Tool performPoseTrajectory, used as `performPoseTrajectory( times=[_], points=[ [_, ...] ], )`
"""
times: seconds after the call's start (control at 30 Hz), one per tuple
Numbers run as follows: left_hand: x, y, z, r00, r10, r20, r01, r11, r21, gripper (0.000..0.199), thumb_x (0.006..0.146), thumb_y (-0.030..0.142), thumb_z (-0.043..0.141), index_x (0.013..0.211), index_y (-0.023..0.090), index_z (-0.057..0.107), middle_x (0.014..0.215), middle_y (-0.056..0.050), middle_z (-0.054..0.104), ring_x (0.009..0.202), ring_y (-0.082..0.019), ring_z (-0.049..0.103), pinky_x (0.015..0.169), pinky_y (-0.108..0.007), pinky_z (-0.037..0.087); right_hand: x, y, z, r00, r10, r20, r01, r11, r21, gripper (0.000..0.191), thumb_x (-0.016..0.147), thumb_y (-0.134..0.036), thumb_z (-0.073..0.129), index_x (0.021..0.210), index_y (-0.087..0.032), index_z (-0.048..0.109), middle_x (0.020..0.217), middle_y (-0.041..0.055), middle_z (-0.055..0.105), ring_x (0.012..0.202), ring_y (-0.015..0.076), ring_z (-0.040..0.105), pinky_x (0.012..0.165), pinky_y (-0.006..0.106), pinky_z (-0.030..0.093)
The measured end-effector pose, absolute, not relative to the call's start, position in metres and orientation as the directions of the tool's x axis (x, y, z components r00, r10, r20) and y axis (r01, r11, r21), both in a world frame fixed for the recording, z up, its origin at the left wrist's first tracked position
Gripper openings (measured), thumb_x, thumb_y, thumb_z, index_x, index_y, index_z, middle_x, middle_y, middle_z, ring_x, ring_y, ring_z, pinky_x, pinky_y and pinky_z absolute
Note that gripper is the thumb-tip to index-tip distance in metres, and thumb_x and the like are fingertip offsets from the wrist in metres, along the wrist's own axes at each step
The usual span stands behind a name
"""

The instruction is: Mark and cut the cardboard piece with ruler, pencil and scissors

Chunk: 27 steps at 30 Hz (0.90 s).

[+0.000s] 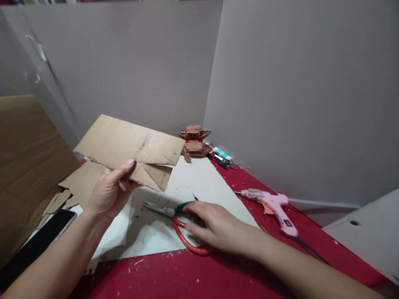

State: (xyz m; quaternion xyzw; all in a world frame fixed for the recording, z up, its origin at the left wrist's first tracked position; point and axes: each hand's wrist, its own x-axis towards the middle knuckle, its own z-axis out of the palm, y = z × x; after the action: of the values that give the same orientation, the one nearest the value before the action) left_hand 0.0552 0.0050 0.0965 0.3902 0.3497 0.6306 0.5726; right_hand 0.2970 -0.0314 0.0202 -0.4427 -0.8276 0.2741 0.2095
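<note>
My left hand (114, 187) holds a folded piece of brown cardboard (131, 143) raised above the table, thumb on top and fingers underneath. The cardboard has creases, pencil-like marks and a smaller flap at its lower right. On the white sheet (149, 238) lies a pair of scissors (168, 211) with metal blades pointing left, an orange-red handle loop and a green handle part. Over these handles is my right hand (215, 226), its fingers bent and the thumb apart from them. The fingertips are partly hidden and slightly blurred. A pencil tip (195, 197) shows just beyond the hand.
A pink glue gun (272, 205) lies at right on the red table (174, 276), its cord running frontward. Small brown model boats (193, 141) stand at the back, near a glue tube (222, 153) and a black cutter (220, 161). Large cardboard (28, 166) and a dark phone (40, 245) are left.
</note>
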Motion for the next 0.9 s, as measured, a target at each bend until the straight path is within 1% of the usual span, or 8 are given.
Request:
performPoseTrajectory(
  times=[0.1, 0.2, 0.33, 0.5, 0.63, 0.7, 0.8, 0.9],
  points=[
    [0.038, 0.003, 0.114, -0.057, 0.975, 0.216, -0.416, -0.220, 0.883, 0.011, 0.066, 0.018, 0.084, 0.066, 0.015, 0.073, 0.070, 0.000, 0.074, 0.063, -0.014, 0.068, 0.057, -0.021, 0.058, 0.290, -0.040, 0.022, -0.611, 0.791, 0.044, 0.735, 0.587, -0.339, 0.013, 0.085, -0.014, 0.055, 0.093, -0.015, 0.064, 0.097, 0.0120, 0.068, 0.087, 0.0264, 0.064, 0.078, 0.039, 0.051],
    [0.027, -0.003, 0.125, -0.114, 0.954, 0.277, -0.407, -0.300, 0.863, 0.014, 0.062, 0.017, 0.086, 0.061, 0.015, 0.073, 0.065, 0.001, 0.072, 0.059, -0.012, 0.067, 0.053, -0.019, 0.057, 0.283, -0.043, 0.019, -0.635, 0.772, 0.030, 0.750, 0.625, -0.217, 0.021, 0.083, -0.006, 0.049, 0.096, -0.014, 0.064, 0.098, 0.0133, 0.066, 0.086, 0.0256, 0.064, 0.078, 0.037, 0.051],
    [0.016, -0.011, 0.134, -0.143, 0.937, 0.318, -0.409, -0.349, 0.843, 0.013, 0.057, 0.016, 0.086, 0.055, 0.015, 0.073, 0.058, 0.000, 0.071, 0.056, -0.012, 0.065, 0.048, -0.018, 0.055, 0.279, -0.039, 0.015, -0.583, 0.812, 0.036, 0.805, 0.583, -0.112, 0.028, 0.076, -0.001, 0.050, 0.098, -0.012, 0.064, 0.102, 0.0180, 0.066, 0.090, 0.0290, 0.064, 0.079, 0.038, 0.049],
    [0.004, -0.019, 0.142, -0.140, 0.914, 0.380, -0.435, -0.401, 0.806, 0.009, 0.056, 0.017, 0.085, 0.058, 0.014, 0.076, 0.060, -0.002, 0.073, 0.059, -0.012, 0.066, 0.052, -0.018, 0.056, 0.279, -0.032, 0.009, -0.511, 0.860, 0.000, 0.851, 0.506, -0.140, 0.024, 0.070, -0.004, 0.054, 0.090, -0.016, 0.062, 0.088, 0.0110, 0.068, 0.077, 0.0246, 0.065, 0.065, 0.030, 0.041],
    [-0.003, -0.024, 0.143, -0.133, 0.902, 0.412, -0.449, -0.425, 0.786, 0.012, 0.057, 0.020, 0.086, 0.059, 0.012, 0.077, 0.062, -0.004, 0.074, 0.061, -0.013, 0.067, 0.054, -0.019, 0.058, 0.284, -0.025, 0.004, -0.466, 0.884, -0.033, 0.866, 0.449, -0.219, 0.030, 0.063, -0.010, 0.061, 0.092, -0.018, 0.062, 0.094, 0.0091, 0.067, 0.081, 0.0246, 0.063, 0.062, 0.029, 0.036],
    [-0.006, -0.024, 0.143, -0.133, 0.895, 0.425, -0.452, -0.436, 0.778, 0.014, 0.058, 0.021, 0.086, 0.059, 0.012, 0.077, 0.063, -0.005, 0.075, 0.060, -0.014, 0.067, 0.055, -0.020, 0.058, 0.287, -0.024, 0.003, -0.447, 0.894, -0.031, 0.870, 0.426, -0.248, 0.028, 0.065, -0.016, 0.064, 0.093, -0.018, 0.062, 0.093, 0.0089, 0.067, 0.080, 0.0239, 0.061, 0.063, 0.028, 0.036],
    [-0.012, -0.022, 0.143, -0.141, 0.887, 0.440, -0.449, -0.453, 0.770, 0.015, 0.059, 0.022, 0.087, 0.060, 0.011, 0.077, 0.064, -0.006, 0.075, 0.060, -0.014, 0.068, 0.056, -0.022, 0.059, 0.291, -0.028, 0.005, -0.436, 0.898, 0.062, 0.851, 0.434, -0.296, 0.017, 0.078, -0.035, 0.063, 0.085, -0.020, 0.060, 0.084, 0.0068, 0.066, 0.072, 0.0212, 0.057, 0.063, 0.029, 0.036],
    [-0.016, -0.020, 0.144, -0.149, 0.884, 0.443, -0.440, -0.460, 0.771, 0.016, 0.059, 0.022, 0.088, 0.059, 0.011, 0.076, 0.062, -0.005, 0.074, 0.060, -0.014, 0.067, 0.056, -0.022, 0.059, 0.295, -0.037, 0.011, -0.428, 0.886, 0.177, 0.761, 0.459, -0.458, 0.029, 0.083, -0.049, 0.058, 0.076, -0.022, 0.053, 0.072, 0.0032, 0.060, 0.066, 0.0192, 0.051, 0.062, 0.029, 0.038]
  ],
)
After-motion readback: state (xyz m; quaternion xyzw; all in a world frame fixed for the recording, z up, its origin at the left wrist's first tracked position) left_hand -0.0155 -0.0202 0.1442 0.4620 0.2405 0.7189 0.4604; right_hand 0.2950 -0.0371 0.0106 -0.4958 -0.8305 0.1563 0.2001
